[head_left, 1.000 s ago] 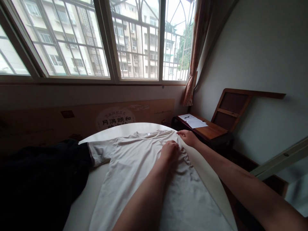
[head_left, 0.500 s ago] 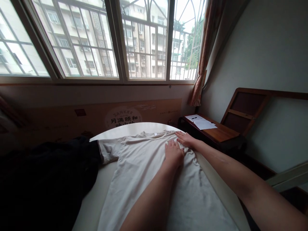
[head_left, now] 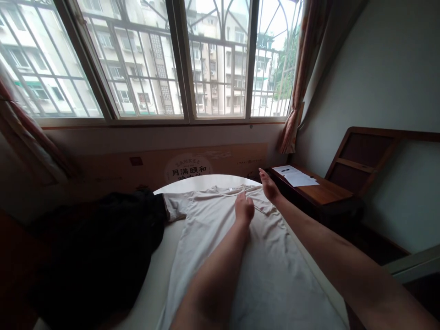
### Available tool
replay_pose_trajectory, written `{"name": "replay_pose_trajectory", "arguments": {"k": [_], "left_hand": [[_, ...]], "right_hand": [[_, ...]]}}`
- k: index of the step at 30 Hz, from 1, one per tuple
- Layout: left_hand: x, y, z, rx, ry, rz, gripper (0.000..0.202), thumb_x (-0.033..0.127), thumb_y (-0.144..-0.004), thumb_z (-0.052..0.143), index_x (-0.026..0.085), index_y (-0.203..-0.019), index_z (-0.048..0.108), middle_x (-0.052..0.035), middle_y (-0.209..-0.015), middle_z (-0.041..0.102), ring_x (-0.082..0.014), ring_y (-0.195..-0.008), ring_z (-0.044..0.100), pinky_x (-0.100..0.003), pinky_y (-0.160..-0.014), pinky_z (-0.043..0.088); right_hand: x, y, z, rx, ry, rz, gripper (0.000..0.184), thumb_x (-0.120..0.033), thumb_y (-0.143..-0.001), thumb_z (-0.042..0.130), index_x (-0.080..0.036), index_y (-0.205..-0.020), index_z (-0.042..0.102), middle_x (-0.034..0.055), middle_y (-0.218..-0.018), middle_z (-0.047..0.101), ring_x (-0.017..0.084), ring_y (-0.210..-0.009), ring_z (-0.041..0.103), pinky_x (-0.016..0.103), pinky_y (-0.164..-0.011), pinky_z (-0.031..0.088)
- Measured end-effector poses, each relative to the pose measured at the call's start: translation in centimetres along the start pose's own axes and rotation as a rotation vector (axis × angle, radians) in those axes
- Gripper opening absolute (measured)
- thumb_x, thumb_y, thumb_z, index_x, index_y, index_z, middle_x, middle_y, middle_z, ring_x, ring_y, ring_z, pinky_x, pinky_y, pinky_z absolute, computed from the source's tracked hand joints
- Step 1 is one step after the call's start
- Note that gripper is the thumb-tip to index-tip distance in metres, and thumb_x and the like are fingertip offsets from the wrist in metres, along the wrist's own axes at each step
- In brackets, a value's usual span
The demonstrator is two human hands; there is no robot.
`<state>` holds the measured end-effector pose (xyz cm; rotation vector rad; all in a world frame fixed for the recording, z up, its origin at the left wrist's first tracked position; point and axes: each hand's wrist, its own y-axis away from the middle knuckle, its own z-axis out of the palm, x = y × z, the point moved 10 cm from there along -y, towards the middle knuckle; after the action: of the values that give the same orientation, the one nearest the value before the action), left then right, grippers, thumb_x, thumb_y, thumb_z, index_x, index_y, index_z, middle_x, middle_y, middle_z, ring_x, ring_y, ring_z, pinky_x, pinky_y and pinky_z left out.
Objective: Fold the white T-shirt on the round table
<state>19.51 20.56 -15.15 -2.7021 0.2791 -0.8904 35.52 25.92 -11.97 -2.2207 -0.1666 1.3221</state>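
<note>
A cream T-shirt [head_left: 209, 238] lies spread on a white round-edged table [head_left: 161, 256], its neckline toward the window. Just below the collar, my left hand [head_left: 244, 208] has its fingers curled together on the cloth, which creases beside it; the fingertips are partly hidden. My right hand [head_left: 270, 187] is at the shirt's right shoulder, turned on edge with fingers stretched out and holding nothing. The right sleeve is not seen spread out, while the left sleeve [head_left: 175, 206] reaches toward a dark garment.
The dark garment [head_left: 103, 247] is heaped on the table's left side. A wooden bench [head_left: 330, 192] with papers [head_left: 295, 176] and a pen stands at the right. A barred window [head_left: 220, 78], curtains [head_left: 292, 123] and a printed banner [head_left: 223, 158] lie beyond the table.
My right hand has lifted from flat on the shirt to an edge-on pose. The left hand's fingers have curled from lying flat. The view has swung slightly left.
</note>
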Motion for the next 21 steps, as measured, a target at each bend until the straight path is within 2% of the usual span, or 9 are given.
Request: {"name": "replay_pose_trajectory", "arguments": {"k": [2,3,5,7,9,12,14,17,21], "left_hand": [[-1.1,-0.8,-3.1,0.029,-0.037,0.002,0.051,0.02,-0.098,0.033,0.009,-0.142,0.057,-0.0139,-0.143,0.061,-0.0195,-0.132,0.055,-0.027,-0.113,0.039],[-2.0,-1.3,-5.0,0.039,-0.063,0.0,0.049,0.021,-0.098,0.035,0.011,-0.14,0.059,-0.0129,-0.14,0.063,-0.0196,-0.129,0.057,-0.028,-0.111,0.041],[-4.4,-2.3,-9.2,0.05,-0.133,-0.015,0.044,0.023,-0.097,0.039,0.015,-0.131,0.066,-0.0121,-0.131,0.069,-0.023,-0.119,0.061,-0.032,-0.104,0.046],[-7.7,-3.1,-13.7,0.049,-0.234,-0.072,0.035,0.023,-0.092,0.048,0.016,-0.116,0.072,-0.016,-0.119,0.072,-0.0309,-0.111,0.063,-0.042,-0.097,0.047],[-11.4,-3.3,-18.4,0.075,-0.347,-0.145,0.029,0.021,-0.087,0.054,0.012,-0.106,0.074,-0.0218,-0.114,0.071,-0.0384,-0.113,0.059,-0.052,-0.099,0.042],[-16.0,-2.9,-23.8,0.143,-0.534,-0.216,0.028,0.023,-0.086,0.056,0.01,-0.105,0.072,-0.027,-0.123,0.065,-0.0441,-0.123,0.05,-0.06,-0.105,0.029],[-18.4,-2.4,-25.5,0.141,-0.681,-0.275,0.032,0.031,-0.089,0.057,0.011,-0.109,0.072,-0.026,-0.127,0.063,-0.0436,-0.125,0.048,-0.061,-0.108,0.025],[-21.3,-2.0,-25.4,0.057,-0.769,-0.382,0.041,0.044,-0.09,0.058,0.014,-0.115,0.071,-0.025,-0.132,0.063,-0.0436,-0.125,0.049,-0.063,-0.108,0.027],[-22.3,-2.5,-24.7,0.041,-0.713,-0.45,0.039,0.037,-0.085,0.067,0.015,-0.117,0.071,-0.026,-0.133,0.062,-0.046,-0.128,0.048,-0.065,-0.105,0.032]], "right_hand": [[-0.9,0.7,-0.2,0.13,-0.246,0.076,0.066,-0.055,-0.104,0.021,-0.02,-0.156,0.037,0.0128,-0.152,0.052,0.024,-0.14,0.05,0.042,-0.117,0.039],[-1.1,1.2,0.5,0.13,-0.293,0.128,0.065,-0.052,-0.104,0.016,-0.021,-0.158,0.032,0.0139,-0.151,0.053,0.025,-0.139,0.051,0.044,-0.114,0.042],[-1.4,2.2,2.8,0.063,-0.272,0.214,0.064,-0.044,-0.105,0.006,-0.021,-0.162,0.02,0.0166,-0.15,0.053,0.026,-0.136,0.053,0.045,-0.107,0.047],[-1.8,3.5,5.6,-0.007,-0.195,0.238,0.064,-0.039,-0.104,0.0,-0.02,-0.164,0.012,0.0181,-0.147,0.054,0.026,-0.133,0.056,0.043,-0.104,0.049],[-2.4,5.2,8.1,-0.014,-0.149,0.226,0.066,-0.039,-0.103,-0.002,-0.017,-0.163,0.015,0.0184,-0.142,0.057,0.025,-0.13,0.058,0.04,-0.103,0.049],[-3.4,8.2,11.0,0.01,-0.159,0.201,0.066,-0.044,-0.103,0.008,-0.015,-0.155,0.036,0.0175,-0.14,0.059,0.025,-0.129,0.058,0.039,-0.107,0.046],[-4.7,9.9,12.5,-0.021,-0.139,0.137,0.057,-0.045,-0.102,0.025,-0.018,-0.145,0.049,0.015,-0.137,0.062,0.024,-0.128,0.058,0.039,-0.11,0.044],[-7.3,11.6,14.3,-0.165,-0.032,-0.05,0.046,-0.039,-0.097,0.044,-0.021,-0.137,0.058,0.0112,-0.134,0.065,0.024,-0.128,0.058,0.04,-0.113,0.041],[-8.6,12.2,15.2,-0.287,0.052,-0.136,0.042,-0.032,-0.097,0.048,-0.016,-0.133,0.062,0.0131,-0.135,0.066,0.025,-0.129,0.057,0.041,-0.115,0.038]]}}
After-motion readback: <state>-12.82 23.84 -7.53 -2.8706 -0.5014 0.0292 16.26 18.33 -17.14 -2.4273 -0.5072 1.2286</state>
